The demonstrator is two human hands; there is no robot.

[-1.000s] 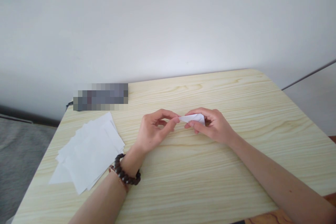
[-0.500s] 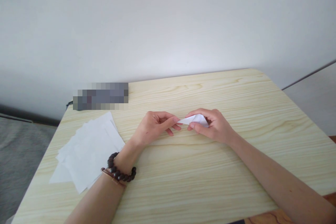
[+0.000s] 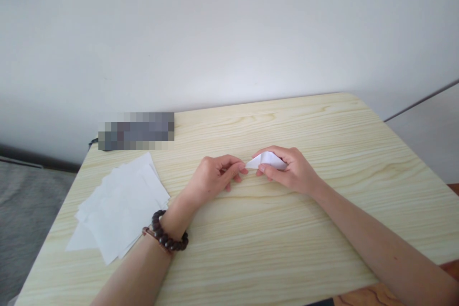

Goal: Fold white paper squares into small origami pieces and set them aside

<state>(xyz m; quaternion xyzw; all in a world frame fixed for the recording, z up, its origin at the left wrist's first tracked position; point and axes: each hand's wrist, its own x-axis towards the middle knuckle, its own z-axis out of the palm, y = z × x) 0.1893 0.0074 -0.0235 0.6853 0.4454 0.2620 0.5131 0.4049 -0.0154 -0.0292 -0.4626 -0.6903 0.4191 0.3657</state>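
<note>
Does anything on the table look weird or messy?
Yes, two things. The dark object at the back left of the table is covered by blurry squares, so I can't tell what it is. The white sheets on the left lie in a crooked pile, their edges not lined up.

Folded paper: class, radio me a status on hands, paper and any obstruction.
Left hand pinching tip of folded paper. Right hand gripping its wider part. Paper creased. Loose sheets lie left, not in the way.
</note>
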